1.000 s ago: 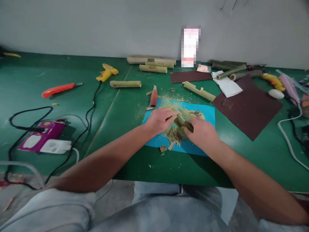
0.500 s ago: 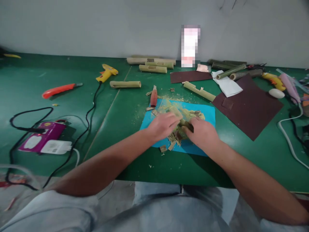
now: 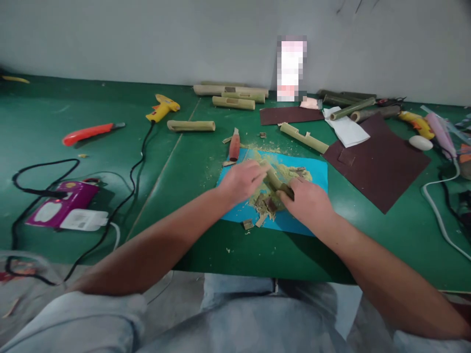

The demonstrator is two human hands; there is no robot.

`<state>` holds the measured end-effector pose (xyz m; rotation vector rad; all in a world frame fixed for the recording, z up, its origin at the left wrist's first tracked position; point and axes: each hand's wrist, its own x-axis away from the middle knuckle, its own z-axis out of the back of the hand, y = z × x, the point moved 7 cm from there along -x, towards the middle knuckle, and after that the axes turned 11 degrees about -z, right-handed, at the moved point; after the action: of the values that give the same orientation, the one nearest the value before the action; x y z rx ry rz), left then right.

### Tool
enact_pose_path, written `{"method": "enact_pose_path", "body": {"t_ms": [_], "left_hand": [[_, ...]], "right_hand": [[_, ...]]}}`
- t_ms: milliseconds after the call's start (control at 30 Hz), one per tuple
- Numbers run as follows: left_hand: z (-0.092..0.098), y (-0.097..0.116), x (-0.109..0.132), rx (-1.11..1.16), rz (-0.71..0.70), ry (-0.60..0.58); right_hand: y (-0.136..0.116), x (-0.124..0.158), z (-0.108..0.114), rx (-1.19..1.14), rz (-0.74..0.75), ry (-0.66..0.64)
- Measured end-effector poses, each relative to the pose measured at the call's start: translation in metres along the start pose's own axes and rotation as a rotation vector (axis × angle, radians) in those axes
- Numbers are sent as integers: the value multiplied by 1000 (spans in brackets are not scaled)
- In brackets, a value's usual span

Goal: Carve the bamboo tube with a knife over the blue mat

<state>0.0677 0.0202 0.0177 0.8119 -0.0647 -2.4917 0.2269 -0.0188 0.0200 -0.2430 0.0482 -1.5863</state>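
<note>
A short bamboo tube (image 3: 274,180) lies slantwise between my two hands, above a blue sheet (image 3: 318,171). My right hand (image 3: 307,196) is closed round its near end, thumb on the side. My left hand (image 3: 245,180) has its fingers bent together against the far left end of the tube. Anything small under those fingers is hidden. Below and beside the tube lie bamboo chips (image 3: 265,205) and pale shavings (image 3: 294,171). A red-handled knife (image 3: 234,146) rests by the sheet's far left corner.
Cut bamboo tubes (image 3: 233,103) lie at the back, another (image 3: 303,138) beyond the sheet. Dark brown sheets (image 3: 382,171) are on the right. Left are a yellow glue gun (image 3: 162,109), an orange cutter (image 3: 88,134), and a purple power strip (image 3: 62,203) with trailing black cable (image 3: 134,174).
My left hand has shifted a little left and away from me, uncovering more of the bamboo tube. My right hand keeps its hold, nearly still.
</note>
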Motion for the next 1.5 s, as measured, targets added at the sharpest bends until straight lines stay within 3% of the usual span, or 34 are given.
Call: {"method": "enact_pose_path", "body": {"t_ms": [100,233,367,500,667,800,933,1100,1333,1500], "left_hand": [[-9,8,-2,55,-65,-95],[1,-2,-4,-16,28,22],[-7,5,-3,66,-66,-55],[-1,-2,-1,4,11,22],[-9,3,-1,63,-38,-113],[2,-7,-2,-29,65,-2],[-8,5,-3,45,-51,-115],[-1,-1,-3,-1,24,-10],[-8,14,-4,108,0,-61],[-9,8,-7,115,-31,-103]], "right_hand": [[0,0,-1,-1,8,2],[1,-1,-1,-13,0,3],[-1,0,0,-5,22,2],[-1,1,2,6,-7,1],[-2,1,2,2,12,0],[0,1,1,6,-10,-12],[-2,2,1,18,7,-10],[-1,2,2,11,1,-2],[0,2,2,-45,24,73],[1,0,2,-58,47,67]]}}
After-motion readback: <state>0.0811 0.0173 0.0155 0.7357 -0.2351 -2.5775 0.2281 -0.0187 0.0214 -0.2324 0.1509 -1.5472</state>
